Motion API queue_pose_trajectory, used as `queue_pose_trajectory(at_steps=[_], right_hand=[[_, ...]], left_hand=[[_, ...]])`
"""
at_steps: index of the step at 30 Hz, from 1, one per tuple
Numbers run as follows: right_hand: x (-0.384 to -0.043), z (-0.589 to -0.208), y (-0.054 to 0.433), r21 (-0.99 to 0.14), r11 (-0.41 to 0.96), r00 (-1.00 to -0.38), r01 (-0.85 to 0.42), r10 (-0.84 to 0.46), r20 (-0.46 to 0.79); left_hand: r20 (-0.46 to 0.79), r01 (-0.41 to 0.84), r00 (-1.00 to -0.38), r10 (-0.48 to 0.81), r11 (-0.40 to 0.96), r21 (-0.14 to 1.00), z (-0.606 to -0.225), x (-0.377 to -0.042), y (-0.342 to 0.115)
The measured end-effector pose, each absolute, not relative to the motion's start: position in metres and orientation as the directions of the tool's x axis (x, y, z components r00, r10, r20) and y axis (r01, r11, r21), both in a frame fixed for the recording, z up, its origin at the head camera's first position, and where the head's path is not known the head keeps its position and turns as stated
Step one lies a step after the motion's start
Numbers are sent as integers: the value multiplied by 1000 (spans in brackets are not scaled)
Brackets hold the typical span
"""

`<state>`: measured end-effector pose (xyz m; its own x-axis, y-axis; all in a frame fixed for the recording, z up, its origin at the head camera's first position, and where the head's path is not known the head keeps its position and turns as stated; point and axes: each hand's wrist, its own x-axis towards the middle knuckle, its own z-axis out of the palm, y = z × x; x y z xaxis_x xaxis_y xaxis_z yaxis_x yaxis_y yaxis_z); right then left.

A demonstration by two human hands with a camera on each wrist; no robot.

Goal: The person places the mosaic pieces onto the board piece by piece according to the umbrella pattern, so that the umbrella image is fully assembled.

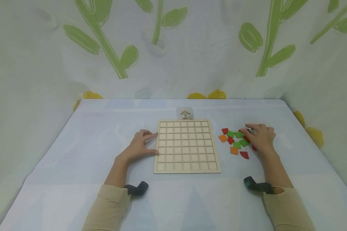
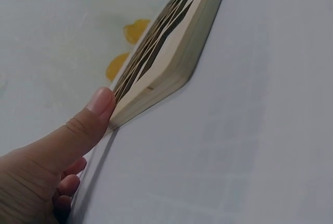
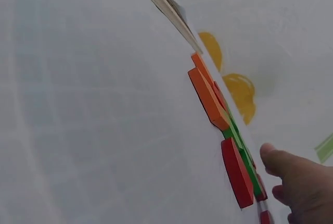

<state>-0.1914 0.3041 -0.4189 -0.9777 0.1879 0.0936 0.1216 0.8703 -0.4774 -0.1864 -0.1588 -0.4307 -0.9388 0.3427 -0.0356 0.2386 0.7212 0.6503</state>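
A pale wooden grid board (image 1: 186,173) with rows of square recesses lies on the table. My left hand (image 1: 137,146) is at its left side, thumb and index finger spread apart and touching the edge; in the left wrist view the thumb (image 2: 86,125) meets the wooden rim. My right hand (image 1: 261,138) is over the right side of a group of flat pieces, thumb extended, with nothing visibly held. Among them are green squares (image 1: 237,145), orange squares (image 1: 234,150) and red quarter-round pieces (image 1: 244,155). Some red pieces are partly hidden under the right hand.
A small clear card (image 1: 185,113) with a coloured grid picture lies just behind the board. The white table (image 1: 173,205) ends at a back edge against a leaf-patterned cloth (image 1: 191,64). Dark wrist-worn devices (image 1: 137,189) sit at both sleeves.
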Motion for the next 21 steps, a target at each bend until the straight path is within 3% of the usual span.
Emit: queue_pose_trajectory(at_steps=[21], right_hand=[[-198,-432,307,-455,891,-975,9,109,195]], left_hand=[[-39,232,-941,336,725,648,-430,-185,-157]])
